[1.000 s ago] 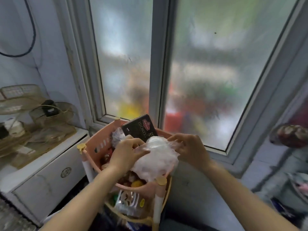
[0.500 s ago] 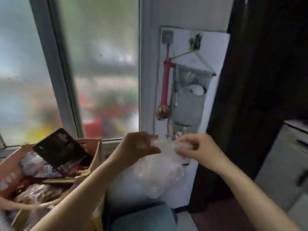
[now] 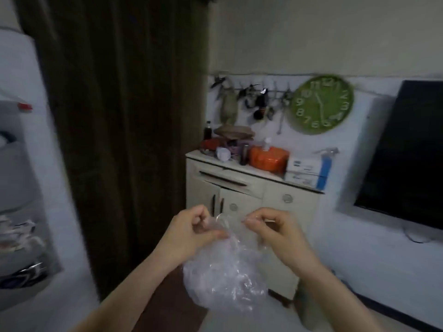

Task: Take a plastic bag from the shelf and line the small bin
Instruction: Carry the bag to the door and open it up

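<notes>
1. Head-camera view is showing the left hand (image 3: 191,232) and the right hand (image 3: 279,232) both pinching the top edge of a clear plastic bag (image 3: 225,281), fingers curled closed on the film, at about six o'clock in the frame.
2. The bag is hanging crumpled below the two hands, in the air, touching no surface.
3. It is looking very light, thin and limp, likely slippery, so I judge the mouth edge, where the fingers are gripping, to be the right place to hold and pull open.
4. No small bin is showing anywhere, so the lining step is not yet done.
5. A cream cabinet (image 3: 239,195) is standing at one o'clock, its top crowded with blurred clutter.
6. A green wall clock (image 3: 322,104) is hanging at two o'clock, with a dark screen (image 3: 407,152) at three o'clock.
7. A dark curtain (image 3: 124,116) is filling ten to eleven o'clock.
</notes>
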A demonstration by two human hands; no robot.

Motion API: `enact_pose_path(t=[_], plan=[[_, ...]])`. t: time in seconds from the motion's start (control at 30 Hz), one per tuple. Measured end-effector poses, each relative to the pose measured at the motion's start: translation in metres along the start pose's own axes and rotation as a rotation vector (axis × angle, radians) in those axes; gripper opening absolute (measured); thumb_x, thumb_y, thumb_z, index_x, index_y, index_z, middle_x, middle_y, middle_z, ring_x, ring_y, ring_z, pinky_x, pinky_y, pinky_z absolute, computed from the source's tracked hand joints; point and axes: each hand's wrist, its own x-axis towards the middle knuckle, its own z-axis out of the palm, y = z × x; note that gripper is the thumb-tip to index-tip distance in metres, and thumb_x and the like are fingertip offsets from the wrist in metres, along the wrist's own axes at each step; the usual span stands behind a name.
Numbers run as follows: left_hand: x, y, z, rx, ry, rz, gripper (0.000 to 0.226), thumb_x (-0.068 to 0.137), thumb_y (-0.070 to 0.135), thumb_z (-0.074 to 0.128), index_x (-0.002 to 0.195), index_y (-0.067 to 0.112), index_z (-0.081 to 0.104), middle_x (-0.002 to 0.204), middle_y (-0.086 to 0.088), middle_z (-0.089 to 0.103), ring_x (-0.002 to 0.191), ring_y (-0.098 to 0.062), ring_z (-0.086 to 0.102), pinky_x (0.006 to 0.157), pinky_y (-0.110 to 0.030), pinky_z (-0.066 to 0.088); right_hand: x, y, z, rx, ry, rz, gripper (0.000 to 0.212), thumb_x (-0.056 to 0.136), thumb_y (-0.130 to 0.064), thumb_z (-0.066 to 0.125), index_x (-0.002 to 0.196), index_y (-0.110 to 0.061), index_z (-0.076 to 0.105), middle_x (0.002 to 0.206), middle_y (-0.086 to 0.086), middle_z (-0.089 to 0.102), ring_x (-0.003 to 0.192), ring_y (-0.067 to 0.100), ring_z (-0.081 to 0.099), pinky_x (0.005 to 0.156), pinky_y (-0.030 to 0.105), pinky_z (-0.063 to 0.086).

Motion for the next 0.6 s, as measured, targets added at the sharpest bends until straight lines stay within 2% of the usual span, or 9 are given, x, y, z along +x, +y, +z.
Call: enact_pose_path(t=[0.1,0.2,0.27,0.33,0.4,0.47,0.53,0.6], plan=[[0.048,0.018,0.086,-0.117,-0.23,-0.015,0.044,0.061,0.028,0.083,0.092,0.009,0.059,0.092,-0.007,0.067,0.083,-0.017,0.064,0.078,-0.034,0.05,-0.009,0.028,-0.084,-0.043,0.16,0.061,0.015,0.08,-0.02,0.067,0.066,-0.016,0.071,0.065,-0.003,0.067,0.047,0.004,0.056,0.047,0.016,0.045],[0.083,0.033,0.166,-0.163,-0.494,0.011,0.064,0.056,0.037,0.085,0.114,0.026,0.059,0.117,0.006,0.064,0.107,-0.005,0.06,0.093,-0.024,0.047,-0.02,0.054,-0.153,-0.08,0.314,0.129,0.019,0.078,-0.032,0.067,0.068,-0.016,0.071,0.066,-0.005,0.069,0.047,0.007,0.058,0.049,0.018,0.047],[0.105,0.041,0.216,-0.164,-0.593,0.035,0.072,0.048,0.045,0.087,0.113,0.029,0.06,0.115,0.011,0.065,0.109,0.0,0.057,0.094,-0.02,0.043,-0.028,0.069,-0.19,-0.125,0.416,0.173,0.022,0.077,-0.039,0.066,0.07,-0.017,0.07,0.07,-0.006,0.07,0.049,0.01,0.061,0.051,0.019,0.049],[0.128,0.047,0.266,-0.15,-0.612,0.058,0.072,0.042,0.051,0.085,0.106,0.028,0.065,0.108,0.011,0.069,0.105,-0.001,0.06,0.095,-0.025,0.045,-0.034,0.084,-0.226,-0.16,0.512,0.211,0.021,0.078,-0.038,0.067,0.071,-0.018,0.07,0.07,-0.007,0.071,0.05,0.01,0.062,0.052,0.02,0.05],[0.152,0.05,0.311,-0.159,-0.607,0.065,0.066,0.038,0.052,0.083,0.097,0.026,0.069,0.1,0.008,0.072,0.098,-0.006,0.064,0.093,-0.032,0.049,-0.04,0.098,-0.261,-0.18,0.58,0.252,0.019,0.079,-0.037,0.067,0.074,-0.019,0.071,0.074,-0.005,0.072,0.055,0.01,0.064,0.055,0.032,0.052],[0.178,0.052,0.353,-0.195,-0.637,0.064,0.056,0.04,0.048,0.085,0.088,0.025,0.072,0.093,0.005,0.073,0.091,-0.01,0.067,0.086,-0.034,0.053,-0.047,0.114,-0.295,-0.209,0.623,0.288,0.019,0.079,-0.04,0.066,0.085,-0.023,0.072,0.085,-0.004,0.074,0.069,0.012,0.068,0.065,0.041,0.056],[0.207,0.053,0.395,-0.237,-0.669,0.066,0.042,0.046,0.04,0.088,0.083,0.027,0.072,0.086,0.007,0.075,0.084,-0.006,0.068,0.074,-0.023,0.054,-0.054,0.133,-0.329,-0.234,0.66,0.322,0.025,0.079,-0.042,0.066,0.1,-0.029,0.068,0.097,-0.003,0.073,0.086,0.013,0.068,0.078,0.038,0.058],[0.238,0.054,0.435,-0.281,-0.671,0.068,0.033,0.052,0.037,0.087,0.08,0.028,0.072,0.083,0.011,0.074,0.075,0.001,0.067,0.059,-0.009,0.049,-0.06,0.152,-0.36,-0.258,0.694,0.377,0.042,0.075,-0.05,0.066,0.112,-0.033,0.062,0.108,-0.005,0.069,0.096,0.011,0.065,0.084,0.037,0.056]])
